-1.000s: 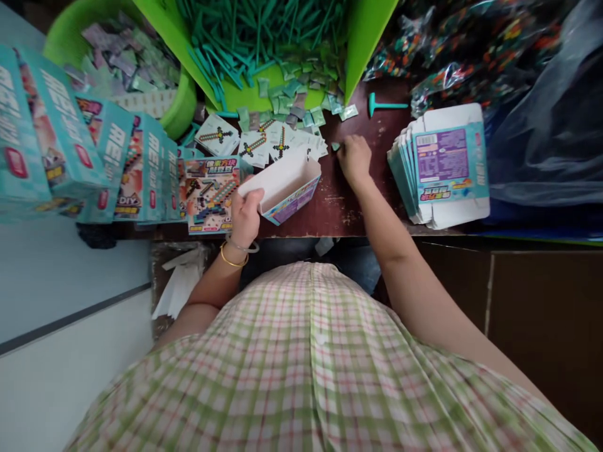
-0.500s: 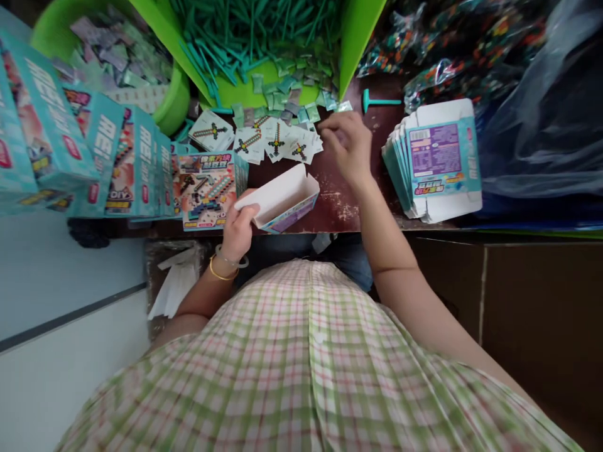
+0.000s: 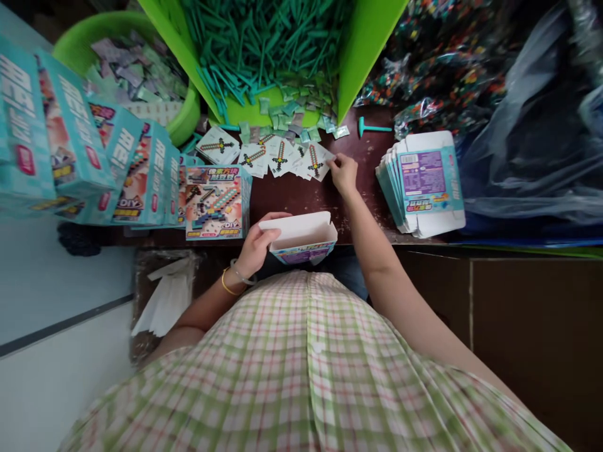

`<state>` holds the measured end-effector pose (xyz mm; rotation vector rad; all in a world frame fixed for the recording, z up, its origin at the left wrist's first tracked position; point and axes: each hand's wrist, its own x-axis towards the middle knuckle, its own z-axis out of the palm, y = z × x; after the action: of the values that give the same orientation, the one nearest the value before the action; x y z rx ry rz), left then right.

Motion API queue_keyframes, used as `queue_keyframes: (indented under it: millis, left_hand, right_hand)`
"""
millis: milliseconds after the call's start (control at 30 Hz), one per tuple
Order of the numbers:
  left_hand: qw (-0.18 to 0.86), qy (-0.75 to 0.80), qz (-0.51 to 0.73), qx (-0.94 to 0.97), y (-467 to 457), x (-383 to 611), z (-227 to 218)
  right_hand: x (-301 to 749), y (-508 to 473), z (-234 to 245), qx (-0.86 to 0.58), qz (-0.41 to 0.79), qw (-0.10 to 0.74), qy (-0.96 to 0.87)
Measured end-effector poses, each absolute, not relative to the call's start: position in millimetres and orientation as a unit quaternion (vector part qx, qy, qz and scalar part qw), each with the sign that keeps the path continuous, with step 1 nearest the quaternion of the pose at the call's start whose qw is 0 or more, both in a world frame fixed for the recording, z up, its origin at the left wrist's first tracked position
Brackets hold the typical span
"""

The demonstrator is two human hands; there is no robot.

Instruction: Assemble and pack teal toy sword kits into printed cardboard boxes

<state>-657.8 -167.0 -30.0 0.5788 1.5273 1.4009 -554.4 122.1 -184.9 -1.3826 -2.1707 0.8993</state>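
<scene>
My left hand [image 3: 255,248] grips the left end of a small cardboard box [image 3: 305,248], white inside and printed purple and teal outside. Its top is unfolded, and the visible inside looks bare. Further up the table, my right hand [image 3: 344,174] pinches the right edge of a white printed card [image 3: 316,162] with a pixel sword on it. That card lies at the right end of a fanned row of similar cards [image 3: 280,156]. Small green and greyish sachets [image 3: 296,119] are strewn just beyond the cards.
A green bin [image 3: 372,53] of teal hammer-shaped sticks stands behind the cards. Filled boxes [image 3: 155,169] line the left, near a green basket [image 3: 191,113] of sachets. Flattened boxes [image 3: 424,182] are stacked right, a loose teal stick [image 3: 374,128] and bagged beads [image 3: 438,81] behind them.
My right hand has come down onto the rightmost card and pinches it; that card now sits more upright. My left hand has brought the box nearer my body and to the right.
</scene>
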Motion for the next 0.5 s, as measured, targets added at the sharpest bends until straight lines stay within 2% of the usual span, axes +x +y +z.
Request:
queue_keyframes:
  millis: [167,300,367,500]
  left_hand:
    - [0.480,0.612,0.591,0.215,-143.9,-654.7,-50.5]
    - [0.483,0.610,0.598,0.193,-131.4,-652.4,-57.8]
    - [0.484,0.608,0.596,0.200,-129.1,-652.0,-57.5]
    - [0.468,0.612,0.590,0.242,-126.7,-650.5,-59.1]
  right_hand:
    - [-519.7,117.4,-169.2,-0.498,0.418,0.270,-0.710]
    - [-485.8,100.7,-106.7,-0.419,0.406,0.361,-0.727]
    - [-472.2,80.9,-67.3,-0.332,0.356,0.340,-0.805]
    - [-467.5,30.6,-27.2,-0.151,0.304,0.196,-0.920]
